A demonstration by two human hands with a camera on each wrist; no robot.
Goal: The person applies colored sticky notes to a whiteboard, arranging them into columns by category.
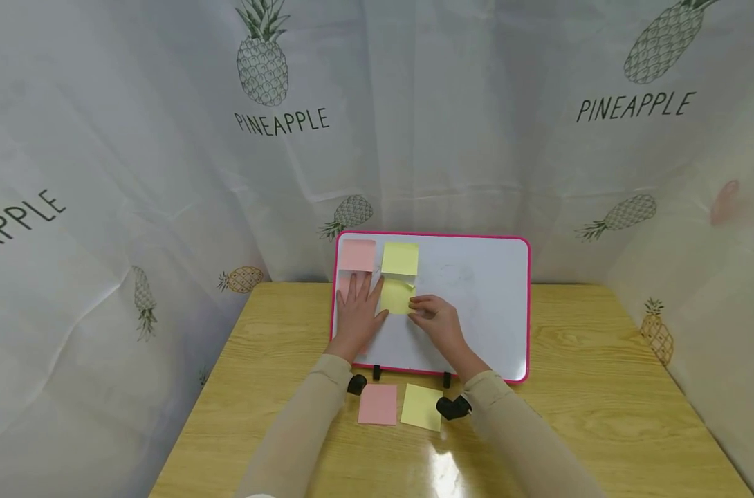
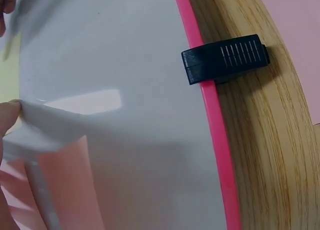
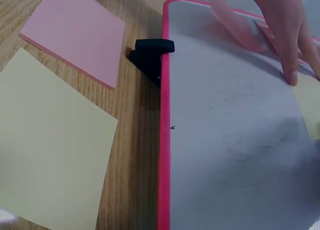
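Observation:
A white board (image 1: 489, 304) with a pink rim leans on the table, bearing pink and yellow sticky notes. My left hand (image 1: 357, 315) lies with fingers spread over the pink notes at the left, its thumb by the edge of a lower yellow sticky note (image 1: 394, 297). At that note's right edge, my right hand (image 1: 440, 324) pinches it between thumb and fingers. The note's upper right corner is lifted. Above are a pink note (image 1: 357, 255) and another yellow note (image 1: 400, 259). In the left wrist view, a pink note (image 2: 70, 180) curls off the board; my hand partly hides others.
In front of the board lie a pink sticky pad (image 1: 378, 404) and a yellow sticky pad (image 1: 421, 407) on the wooden table (image 1: 576, 387). Two black clips (image 1: 376, 372) hold the board's lower edge. A pineapple-print curtain (image 1: 439, 159) hangs behind.

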